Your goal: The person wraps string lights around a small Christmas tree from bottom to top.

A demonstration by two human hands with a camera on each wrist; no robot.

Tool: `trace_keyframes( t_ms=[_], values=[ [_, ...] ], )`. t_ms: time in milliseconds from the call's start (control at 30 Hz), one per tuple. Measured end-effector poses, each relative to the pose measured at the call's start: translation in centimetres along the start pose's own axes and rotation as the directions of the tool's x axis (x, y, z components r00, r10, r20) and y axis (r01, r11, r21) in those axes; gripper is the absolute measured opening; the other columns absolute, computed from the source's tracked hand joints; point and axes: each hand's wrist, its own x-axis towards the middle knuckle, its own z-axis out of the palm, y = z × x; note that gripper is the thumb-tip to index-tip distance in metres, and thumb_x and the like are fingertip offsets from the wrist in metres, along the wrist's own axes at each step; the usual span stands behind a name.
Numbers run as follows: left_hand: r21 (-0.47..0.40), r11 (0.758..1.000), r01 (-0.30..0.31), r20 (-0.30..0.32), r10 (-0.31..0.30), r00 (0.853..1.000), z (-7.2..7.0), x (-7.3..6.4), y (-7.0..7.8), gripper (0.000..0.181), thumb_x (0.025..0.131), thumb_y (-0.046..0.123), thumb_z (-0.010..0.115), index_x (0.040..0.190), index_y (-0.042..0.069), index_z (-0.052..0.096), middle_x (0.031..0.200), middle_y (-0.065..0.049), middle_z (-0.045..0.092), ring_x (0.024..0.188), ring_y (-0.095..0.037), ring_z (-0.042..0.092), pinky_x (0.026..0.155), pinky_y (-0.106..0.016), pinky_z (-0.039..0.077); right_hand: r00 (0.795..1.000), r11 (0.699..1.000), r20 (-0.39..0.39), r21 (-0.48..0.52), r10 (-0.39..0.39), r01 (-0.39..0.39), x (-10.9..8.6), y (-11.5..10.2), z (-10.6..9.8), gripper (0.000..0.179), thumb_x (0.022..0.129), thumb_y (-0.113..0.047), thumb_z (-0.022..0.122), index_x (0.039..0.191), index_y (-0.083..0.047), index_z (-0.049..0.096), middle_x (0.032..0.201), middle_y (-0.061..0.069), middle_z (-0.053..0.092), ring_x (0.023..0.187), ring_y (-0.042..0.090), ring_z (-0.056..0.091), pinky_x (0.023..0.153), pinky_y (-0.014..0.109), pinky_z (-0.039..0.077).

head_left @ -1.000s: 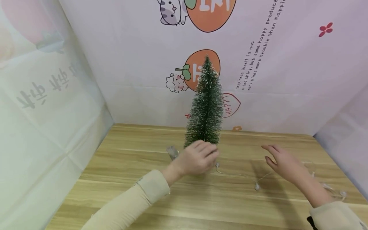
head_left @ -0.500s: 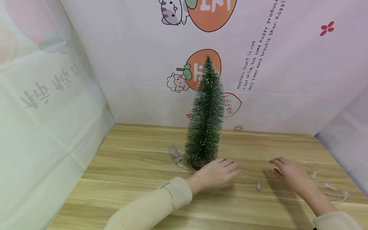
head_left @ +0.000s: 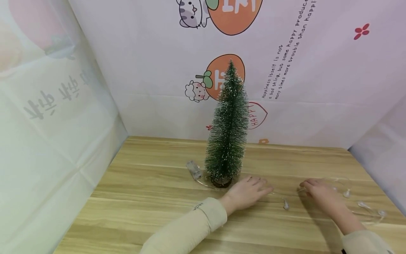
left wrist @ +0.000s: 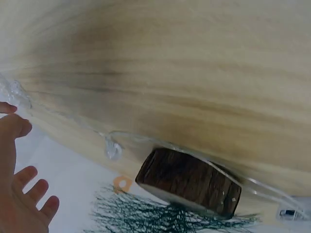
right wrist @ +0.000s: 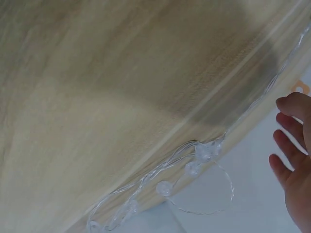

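A small green artificial Christmas tree (head_left: 226,127) stands upright on its dark wooden base (left wrist: 189,182). A clear wire of string lights (left wrist: 136,137) runs past the base from a transparent battery box (head_left: 194,170) on the left. My left hand (head_left: 245,193) reaches right of the base, low over the wire, its fingers spread apart in the left wrist view. Just past its fingertips lies a clear bulb (head_left: 286,204). My right hand (head_left: 323,195) hovers over the wire farther right, fingers loosely bent with nothing between them. In the right wrist view, several bulbs (right wrist: 206,150) lie bunched beside it.
The wooden table (head_left: 142,211) meets a white printed cloth backdrop (head_left: 152,63) at its back edge. A pale cloth (head_left: 41,158) hangs along the left side. Looped wire and more bulbs (head_left: 361,204) spread toward the right edge.
My left hand has come from in front of the tree's lower branches down and to the right, uncovering the base. My right hand has lowered slightly toward the wire.
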Motion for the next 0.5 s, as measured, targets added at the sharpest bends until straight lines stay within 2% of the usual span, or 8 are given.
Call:
trace_keyframes(
  t_ms=[133,267,400,500],
  values=[
    [-0.059,0.998,0.030,0.052,-0.027,0.998,0.5,0.3,0.7,0.051,0.103,0.027,0.033,0.151,0.036,0.020,0.153,0.010,0.035,0.140,-0.012,0.037,0.116,-0.029,0.034,0.991,0.995,0.084,-0.036,0.100,-0.098,-0.1,0.3,0.2,0.028,0.072,0.004,0.071,0.100,0.006,0.065,0.101,0.027,0.066,0.095,0.046,0.061,0.085,0.062,0.048],
    [-0.083,0.996,0.041,0.069,-0.036,0.997,0.9,0.3,1.2,0.047,0.104,0.030,0.031,0.149,0.038,0.025,0.152,0.011,0.037,0.139,-0.010,0.037,0.116,-0.027,0.034,0.967,0.979,0.161,-0.074,0.198,-0.188,0.0,0.8,0.0,0.023,0.078,0.002,0.066,0.101,0.005,0.064,0.103,0.028,0.065,0.098,0.048,0.059,0.087,0.064,0.044],
    [-0.083,0.996,0.036,0.066,-0.030,0.997,1.4,0.3,1.5,0.046,0.104,0.030,0.030,0.149,0.038,0.026,0.150,0.011,0.039,0.138,-0.009,0.038,0.116,-0.026,0.033,0.955,0.974,0.193,-0.071,0.224,-0.214,0.4,0.8,-0.3,0.021,0.079,0.002,0.065,0.100,0.004,0.065,0.101,0.027,0.066,0.097,0.048,0.060,0.085,0.064,0.045],
    [-0.106,0.993,0.042,0.080,-0.034,0.996,1.7,0.4,1.6,0.047,0.104,0.029,0.030,0.150,0.037,0.024,0.151,0.009,0.038,0.140,-0.010,0.036,0.117,-0.028,0.031,0.958,0.978,0.200,-0.065,0.207,-0.198,0.5,0.6,-0.2,0.024,0.077,0.004,0.067,0.102,0.004,0.064,0.102,0.029,0.064,0.096,0.050,0.059,0.084,0.065,0.045]
  ],
)
